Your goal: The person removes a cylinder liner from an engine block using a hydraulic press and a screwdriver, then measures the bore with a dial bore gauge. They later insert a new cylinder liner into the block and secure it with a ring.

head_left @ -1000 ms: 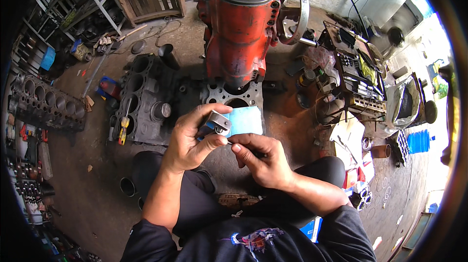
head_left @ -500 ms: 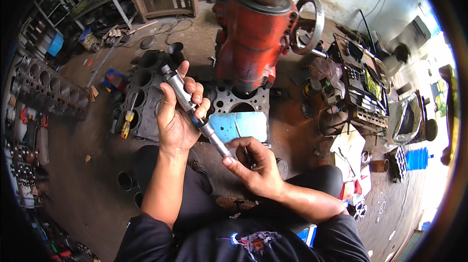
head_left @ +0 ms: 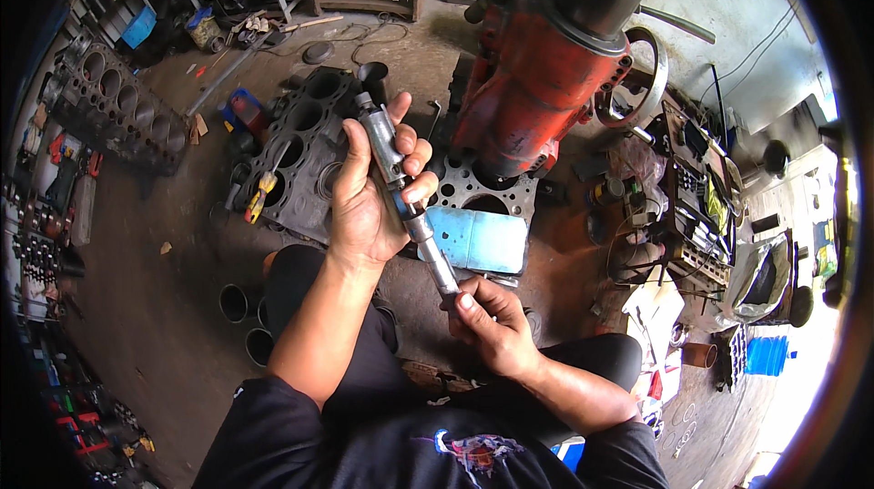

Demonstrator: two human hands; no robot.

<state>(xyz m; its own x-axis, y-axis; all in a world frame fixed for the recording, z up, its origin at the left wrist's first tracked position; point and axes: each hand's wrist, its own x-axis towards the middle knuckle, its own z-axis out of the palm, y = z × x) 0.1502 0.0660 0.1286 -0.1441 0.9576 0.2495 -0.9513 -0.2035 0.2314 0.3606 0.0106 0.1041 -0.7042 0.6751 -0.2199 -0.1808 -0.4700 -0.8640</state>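
Note:
A silver metal tool (head_left: 437, 257) with a stepped round barrel, like a micrometer, slants between my hands. My left hand (head_left: 364, 216) grips its upper body from below, palm up, with the thumb along one side. At the lower end of the barrel, the thumb and curled fingers of my right hand (head_left: 496, 325) close on it. Just beyond them a light blue flat pad (head_left: 492, 241) lies on an engine block (head_left: 517, 193). Above that block stands a red machine head (head_left: 528, 88) with a thick dark column.
Left of my hands lies another engine block (head_left: 305, 147), with a yellow-handled screwdriver (head_left: 262, 196) on it. A third block (head_left: 118, 111) is farther left. Metal cylinder sleeves (head_left: 234, 303) stand by my left knee. A cluttered rack (head_left: 696, 188) is on the right.
The scene has shifted rightward and tilted in view. My right fingers have closed round the barrel's lower end. The thin rod seen by my right hand earlier no longer shows.

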